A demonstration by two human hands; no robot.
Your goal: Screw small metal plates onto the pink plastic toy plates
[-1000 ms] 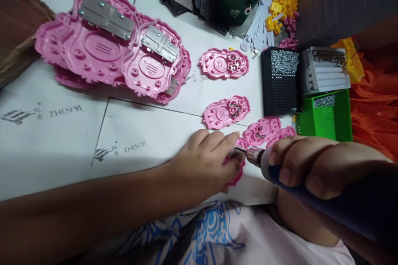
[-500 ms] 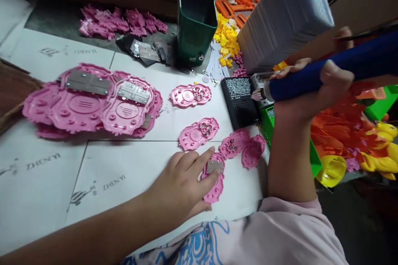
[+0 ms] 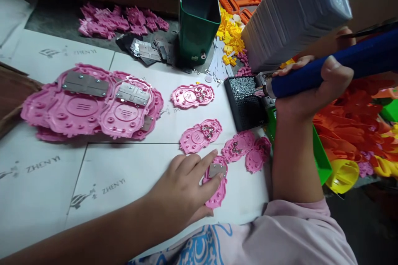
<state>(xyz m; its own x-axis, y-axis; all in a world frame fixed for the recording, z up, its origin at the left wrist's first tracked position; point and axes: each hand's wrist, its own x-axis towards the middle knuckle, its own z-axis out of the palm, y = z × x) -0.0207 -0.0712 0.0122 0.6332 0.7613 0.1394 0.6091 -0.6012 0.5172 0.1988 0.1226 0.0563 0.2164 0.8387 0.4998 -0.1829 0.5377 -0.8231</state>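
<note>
My left hand (image 3: 188,182) grips a pink plastic shell (image 3: 219,193) with a metal plate (image 3: 217,170) fitted in its upper part, fingers along its left side. My right hand (image 3: 323,83) is wrapped round a blue electric screwdriver (image 3: 306,75), held sideways. Its tip reaches over a black screw tray (image 3: 248,109) whose far part is covered in small screws (image 3: 243,86). Four-sided rows of holes show in the nearer part. Beyond my left hand lie more open pink shells (image 3: 190,136) with metal pieces in them.
On the left is a pile of pink shells with metal plates (image 3: 82,107). A green bin (image 3: 197,29) stands at the back, beside yellow parts (image 3: 231,35) and a tall stack of white sheets (image 3: 292,16). Right of my arm sit a green container (image 3: 321,159) and orange parts (image 3: 342,120).
The view has shifted slightly, so most things sit a little further right. Both hands keep their holds; the screwdriver tip stays over the screw tray.
</note>
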